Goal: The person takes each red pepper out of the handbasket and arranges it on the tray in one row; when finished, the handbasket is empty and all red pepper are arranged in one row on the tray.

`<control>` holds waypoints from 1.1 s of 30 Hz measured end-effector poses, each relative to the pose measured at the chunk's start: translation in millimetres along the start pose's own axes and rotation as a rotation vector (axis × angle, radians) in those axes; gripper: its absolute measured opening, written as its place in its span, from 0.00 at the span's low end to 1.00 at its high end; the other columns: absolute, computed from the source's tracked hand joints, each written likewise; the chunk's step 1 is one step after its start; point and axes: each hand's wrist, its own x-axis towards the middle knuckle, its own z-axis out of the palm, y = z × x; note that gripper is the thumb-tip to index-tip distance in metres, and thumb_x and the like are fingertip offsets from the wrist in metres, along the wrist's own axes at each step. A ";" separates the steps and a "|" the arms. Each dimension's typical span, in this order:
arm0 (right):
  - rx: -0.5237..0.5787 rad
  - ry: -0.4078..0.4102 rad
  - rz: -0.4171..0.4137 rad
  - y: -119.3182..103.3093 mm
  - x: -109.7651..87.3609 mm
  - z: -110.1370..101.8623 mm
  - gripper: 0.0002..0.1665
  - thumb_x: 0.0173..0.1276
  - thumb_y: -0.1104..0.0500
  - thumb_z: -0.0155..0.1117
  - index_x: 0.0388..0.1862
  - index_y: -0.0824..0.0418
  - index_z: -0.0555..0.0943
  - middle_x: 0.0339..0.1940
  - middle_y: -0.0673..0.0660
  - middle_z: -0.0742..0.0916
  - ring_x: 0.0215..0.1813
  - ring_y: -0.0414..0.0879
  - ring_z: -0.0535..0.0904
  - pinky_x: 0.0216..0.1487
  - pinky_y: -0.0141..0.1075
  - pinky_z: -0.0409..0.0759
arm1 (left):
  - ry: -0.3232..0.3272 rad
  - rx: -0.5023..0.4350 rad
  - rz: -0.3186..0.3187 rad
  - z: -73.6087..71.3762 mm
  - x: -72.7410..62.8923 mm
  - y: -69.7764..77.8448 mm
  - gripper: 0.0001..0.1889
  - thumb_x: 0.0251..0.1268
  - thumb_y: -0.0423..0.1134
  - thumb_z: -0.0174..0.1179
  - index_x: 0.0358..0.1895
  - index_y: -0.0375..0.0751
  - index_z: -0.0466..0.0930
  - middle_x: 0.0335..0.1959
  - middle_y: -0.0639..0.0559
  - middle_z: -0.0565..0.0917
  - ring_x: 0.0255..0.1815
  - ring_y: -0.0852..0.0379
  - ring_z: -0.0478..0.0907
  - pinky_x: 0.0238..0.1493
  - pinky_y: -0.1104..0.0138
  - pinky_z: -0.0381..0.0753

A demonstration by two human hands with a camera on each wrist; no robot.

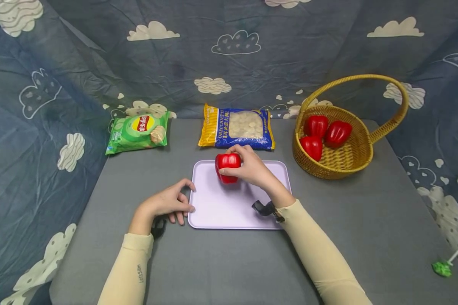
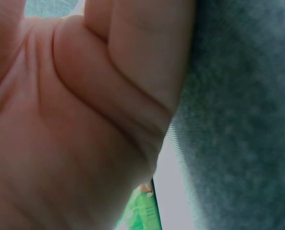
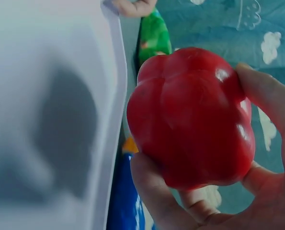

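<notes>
My right hand (image 1: 248,167) grips a glossy red bell pepper (image 1: 228,168) above the far half of the pale lilac tray (image 1: 221,212). In the right wrist view the fingers and thumb curl round the pepper (image 3: 190,120), and a shadow lies on the tray (image 3: 32,43) apart from it. At the tray's left edge, my left hand (image 1: 168,202) rests with its index fingertip and thumb tip spread along the rim and its other fingers bent beneath. Mostly palm (image 2: 65,124) fills the left wrist view, where the fingertips are hidden.
A wicker basket (image 1: 328,171) with three red bell peppers (image 1: 337,133) stands at the back right. Behind the tray lies a blue and yellow orecchiette bag (image 1: 236,129); a green chip bag (image 1: 141,131) is at the back left. A small green object with a white stick (image 1: 442,267) lies far right.
</notes>
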 end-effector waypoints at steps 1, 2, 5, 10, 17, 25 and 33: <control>0.001 -0.004 0.001 -2.0 2.5 4.4 0.34 0.62 0.45 0.80 0.63 0.51 0.77 0.64 0.65 0.76 0.67 0.63 0.77 0.61 0.58 0.86 | 0.000 -0.002 -0.001 0.3 0.3 0.1 0.31 0.68 0.39 0.72 0.67 0.48 0.62 0.26 0.47 0.87 0.21 0.52 0.88 0.20 0.65 0.83; -0.001 -0.005 0.001 -4.0 4.9 8.6 0.34 0.62 0.45 0.80 0.63 0.51 0.77 0.64 0.65 0.76 0.66 0.63 0.78 0.61 0.57 0.87 | 0.000 -0.002 -0.003 0.5 0.6 0.2 0.31 0.68 0.38 0.72 0.67 0.48 0.62 0.26 0.47 0.87 0.21 0.52 0.88 0.20 0.65 0.83; -0.002 -0.009 0.004 -9.1 12.2 21.0 0.34 0.63 0.45 0.80 0.63 0.51 0.76 0.64 0.65 0.76 0.65 0.63 0.78 0.60 0.56 0.88 | 0.002 0.002 -0.005 0.2 0.8 0.9 0.31 0.68 0.38 0.72 0.67 0.48 0.62 0.27 0.47 0.87 0.21 0.52 0.88 0.20 0.65 0.83; -0.010 -0.015 0.007 -16.3 22.4 41.4 0.33 0.63 0.44 0.80 0.62 0.52 0.76 0.64 0.66 0.76 0.63 0.61 0.79 0.59 0.54 0.88 | 0.004 0.005 -0.012 -0.3 0.4 2.0 0.31 0.69 0.39 0.72 0.67 0.47 0.62 0.27 0.47 0.87 0.21 0.52 0.88 0.20 0.65 0.83; -0.041 0.003 0.043 -22.7 32.2 63.8 0.33 0.64 0.43 0.79 0.62 0.52 0.76 0.65 0.66 0.76 0.59 0.61 0.81 0.57 0.52 0.88 | -0.002 -0.017 -0.009 0.7 0.1 2.8 0.30 0.69 0.38 0.71 0.66 0.47 0.62 0.26 0.47 0.86 0.21 0.53 0.88 0.20 0.65 0.83; -0.052 0.053 0.059 -24.6 37.1 78.0 0.36 0.63 0.39 0.79 0.64 0.52 0.76 0.64 0.66 0.76 0.57 0.61 0.83 0.58 0.52 0.87 | -0.003 -0.026 -0.001 0.7 1.8 2.0 0.28 0.68 0.37 0.71 0.63 0.47 0.63 0.25 0.49 0.85 0.20 0.53 0.88 0.19 0.66 0.82; -0.043 0.072 0.051 -22.6 39.1 81.6 0.40 0.63 0.38 0.79 0.68 0.52 0.75 0.63 0.66 0.77 0.56 0.59 0.83 0.58 0.51 0.86 | -0.003 -0.022 0.003 0.3 1.8 1.0 0.28 0.68 0.37 0.71 0.63 0.46 0.63 0.25 0.49 0.85 0.20 0.53 0.88 0.19 0.66 0.82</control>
